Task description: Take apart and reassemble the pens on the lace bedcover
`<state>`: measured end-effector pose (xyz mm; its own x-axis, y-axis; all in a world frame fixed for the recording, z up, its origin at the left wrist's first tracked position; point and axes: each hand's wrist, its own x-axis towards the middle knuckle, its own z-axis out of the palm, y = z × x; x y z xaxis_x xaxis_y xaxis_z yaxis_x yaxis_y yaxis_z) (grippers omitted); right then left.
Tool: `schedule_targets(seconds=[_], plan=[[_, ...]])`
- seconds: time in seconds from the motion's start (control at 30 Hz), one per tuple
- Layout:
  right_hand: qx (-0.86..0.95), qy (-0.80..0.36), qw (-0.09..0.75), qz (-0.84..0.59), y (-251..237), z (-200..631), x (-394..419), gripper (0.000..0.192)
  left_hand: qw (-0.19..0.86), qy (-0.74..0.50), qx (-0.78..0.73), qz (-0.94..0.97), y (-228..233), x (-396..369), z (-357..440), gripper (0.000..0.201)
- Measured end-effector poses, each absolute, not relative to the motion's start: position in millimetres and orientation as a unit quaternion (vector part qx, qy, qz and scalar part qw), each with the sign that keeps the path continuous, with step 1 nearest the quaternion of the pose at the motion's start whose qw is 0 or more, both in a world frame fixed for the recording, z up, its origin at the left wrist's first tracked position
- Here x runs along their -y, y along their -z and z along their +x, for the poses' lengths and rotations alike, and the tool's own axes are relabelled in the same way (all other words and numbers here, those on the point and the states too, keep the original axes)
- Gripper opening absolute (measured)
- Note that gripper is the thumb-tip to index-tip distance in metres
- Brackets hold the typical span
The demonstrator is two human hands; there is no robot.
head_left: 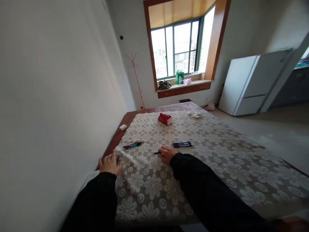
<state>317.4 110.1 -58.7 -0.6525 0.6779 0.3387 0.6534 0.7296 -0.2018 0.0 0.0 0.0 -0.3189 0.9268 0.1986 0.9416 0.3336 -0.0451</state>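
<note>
My left hand [109, 164] rests at the table's left edge, thumb and fingers apart. Beside its fingers a small dark, shiny object [117, 158] shows in part; the hand hides the rest. Further right, my right hand [166, 154] is closed on a pen [156, 153], whose dark end sticks out to the left just above the cloth. Several pens [182, 144] lie side by side just beyond that hand, in black, blue and red. Another small group of pens [132, 145] lies at an angle on the left, beyond my left hand.
A flower-patterned tablecloth [153, 187] covers most of the table. Toward the far end are a red tissue pack [165, 119], crumpled white tissue [195, 114] and a small white item [123, 127]. A wall [60, 96] runs close along the left; a fridge [248, 83] stands back right.
</note>
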Motion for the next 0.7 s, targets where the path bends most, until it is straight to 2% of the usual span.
schedule_targets(seconds=[0.13, 0.23, 0.4, 0.6, 0.7], plan=[[0.913, -0.008, 0.22, -0.344, 60, 318, -112, 0.015, -0.005, 0.152, 0.657, -0.738, -12, -31, 66, 0.04], [0.914, 0.015, 0.235, -0.33, 61, 319, -113, 0.015, -0.082, 0.178, 0.602, -0.774, -6, -61, 113, 0.03], [0.905, 0.027, 0.258, -0.338, 62, 321, -115, 0.016, -0.125, 0.201, 0.619, -0.749, 26, -90, 139, 0.043], [0.9, -0.007, 0.256, -0.352, 57, 320, -114, 0.011, -0.145, 0.239, 0.607, -0.744, 50, -89, 128, 0.048], [0.896, -0.02, 0.257, -0.361, 57, 322, -114, 0.012, -0.153, 0.269, 0.591, -0.745, 50, -88, 129, 0.031]])
